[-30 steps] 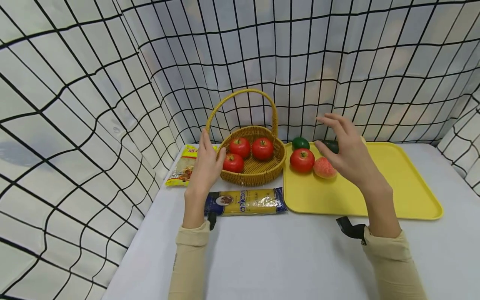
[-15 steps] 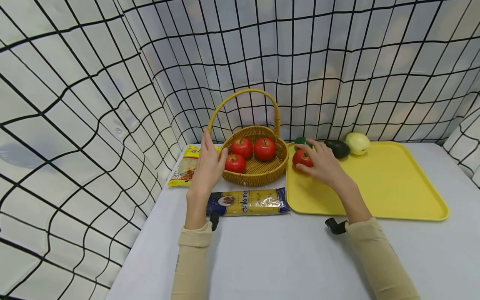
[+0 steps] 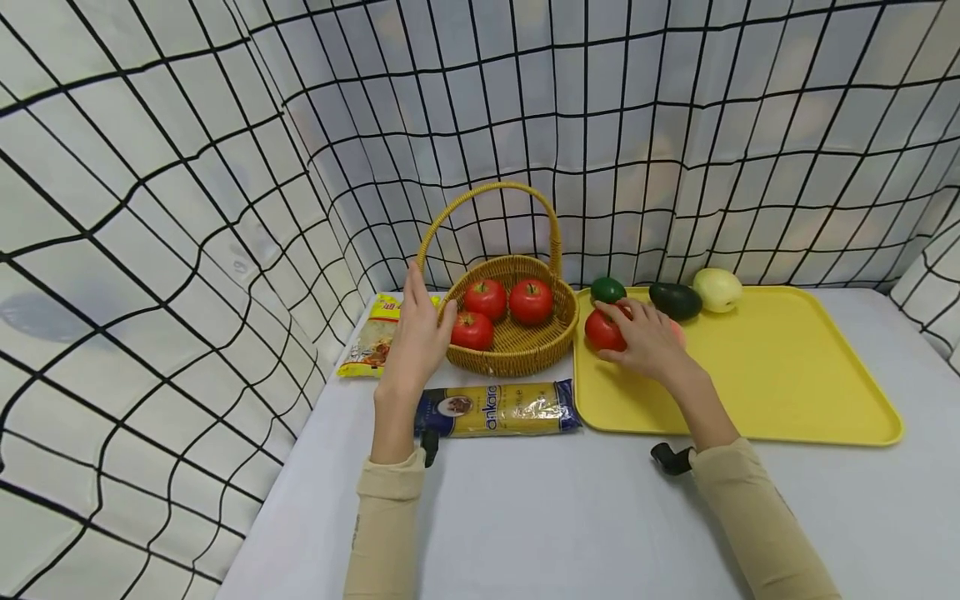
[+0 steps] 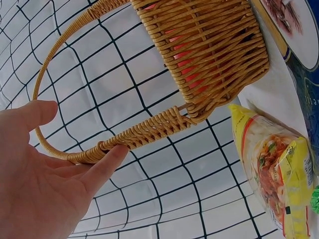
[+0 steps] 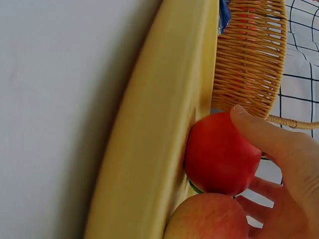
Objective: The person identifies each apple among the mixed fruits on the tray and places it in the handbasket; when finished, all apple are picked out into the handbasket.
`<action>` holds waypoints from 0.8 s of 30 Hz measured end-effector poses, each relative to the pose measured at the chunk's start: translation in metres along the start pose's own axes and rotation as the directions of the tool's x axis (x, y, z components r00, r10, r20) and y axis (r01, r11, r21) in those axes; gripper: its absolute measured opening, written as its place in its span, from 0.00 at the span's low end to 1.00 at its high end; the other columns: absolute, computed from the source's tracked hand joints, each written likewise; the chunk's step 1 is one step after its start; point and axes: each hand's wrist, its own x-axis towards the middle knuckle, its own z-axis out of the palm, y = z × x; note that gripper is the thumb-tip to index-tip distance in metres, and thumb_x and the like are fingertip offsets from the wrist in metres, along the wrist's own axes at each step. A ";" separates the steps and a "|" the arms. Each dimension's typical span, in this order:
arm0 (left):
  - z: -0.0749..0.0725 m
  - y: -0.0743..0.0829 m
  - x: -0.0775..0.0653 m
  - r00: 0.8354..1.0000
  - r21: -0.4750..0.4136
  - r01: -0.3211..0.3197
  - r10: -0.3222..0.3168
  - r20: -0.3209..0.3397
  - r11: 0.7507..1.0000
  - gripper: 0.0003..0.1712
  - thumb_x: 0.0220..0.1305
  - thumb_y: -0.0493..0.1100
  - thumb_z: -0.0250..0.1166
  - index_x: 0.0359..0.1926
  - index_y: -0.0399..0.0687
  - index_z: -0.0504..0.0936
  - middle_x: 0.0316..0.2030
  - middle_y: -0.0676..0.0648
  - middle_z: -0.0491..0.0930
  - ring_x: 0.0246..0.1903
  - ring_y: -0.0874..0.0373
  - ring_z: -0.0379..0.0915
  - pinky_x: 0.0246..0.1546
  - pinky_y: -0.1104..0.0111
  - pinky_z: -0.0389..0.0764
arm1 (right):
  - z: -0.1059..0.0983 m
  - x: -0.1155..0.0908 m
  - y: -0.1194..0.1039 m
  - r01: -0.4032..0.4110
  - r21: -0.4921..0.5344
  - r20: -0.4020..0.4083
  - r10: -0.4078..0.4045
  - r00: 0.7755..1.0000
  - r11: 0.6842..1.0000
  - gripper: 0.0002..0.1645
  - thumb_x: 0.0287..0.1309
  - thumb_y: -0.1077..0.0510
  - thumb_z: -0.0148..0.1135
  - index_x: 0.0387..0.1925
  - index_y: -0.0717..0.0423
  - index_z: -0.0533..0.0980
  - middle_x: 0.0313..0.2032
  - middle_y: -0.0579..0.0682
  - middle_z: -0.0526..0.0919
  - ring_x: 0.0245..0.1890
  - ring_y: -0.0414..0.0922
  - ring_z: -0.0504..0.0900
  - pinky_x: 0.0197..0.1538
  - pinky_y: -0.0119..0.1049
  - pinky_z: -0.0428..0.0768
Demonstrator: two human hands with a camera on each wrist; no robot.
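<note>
On the left end of the yellow tray [image 3: 765, 375], my right hand [image 3: 648, 342] grips a red tomato [image 3: 602, 332]. In the right wrist view the thumb lies over the tomato [image 5: 223, 153] and the fingers go behind it. A peach [image 5: 207, 219] sits right beside it, mostly covered by the hand in the head view. My left hand [image 3: 416, 337] is at the wicker basket [image 3: 510, 363]. Its fingers, fairly straight, touch the basket handle [image 4: 149, 132], with the thumb apart. Several tomatoes [image 3: 532, 302] lie in the basket.
A small green fruit [image 3: 607, 290], a dark avocado [image 3: 675, 301] and a pale yellow-green fruit [image 3: 717, 290] line the tray's back edge. A yellow pasta packet [image 3: 498, 408] lies before the basket, another food packet [image 3: 367, 342] left of it. Black netting [image 3: 585, 142] stands behind.
My right hand has moved left and down from above the tray onto the tomato and taken hold of it. The left hand has stayed at the basket handle.
</note>
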 end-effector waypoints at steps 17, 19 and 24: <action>0.000 -0.002 -0.004 1.000 -0.004 0.005 -0.005 0.003 1.000 0.50 0.80 0.59 0.47 0.82 0.52 0.23 0.83 0.44 0.27 0.83 0.45 0.35 0.80 0.47 0.54 | -0.002 0.000 -0.007 0.006 0.015 0.044 -0.007 0.999 1.000 0.51 0.55 0.43 0.76 0.75 0.50 0.62 0.70 0.66 0.68 0.62 0.68 0.75 0.69 0.66 0.69; 0.001 -0.001 -0.003 1.000 -0.001 -0.004 0.004 0.005 1.000 0.50 0.80 0.60 0.47 0.82 0.51 0.23 0.84 0.43 0.28 0.83 0.45 0.35 0.80 0.47 0.53 | -0.007 -0.003 -0.006 -0.005 0.024 0.047 0.004 0.999 1.000 0.51 0.55 0.41 0.76 0.74 0.50 0.63 0.69 0.66 0.68 0.61 0.67 0.75 0.67 0.66 0.72; 0.000 -0.001 -0.001 1.000 0.006 -0.007 0.007 -0.001 1.000 0.50 0.80 0.60 0.47 0.82 0.52 0.23 0.84 0.44 0.29 0.83 0.46 0.35 0.81 0.48 0.53 | -0.030 -0.010 -0.008 -0.037 0.157 0.063 0.028 0.998 0.987 0.51 0.57 0.35 0.72 0.75 0.47 0.62 0.69 0.62 0.69 0.62 0.61 0.74 0.62 0.64 0.78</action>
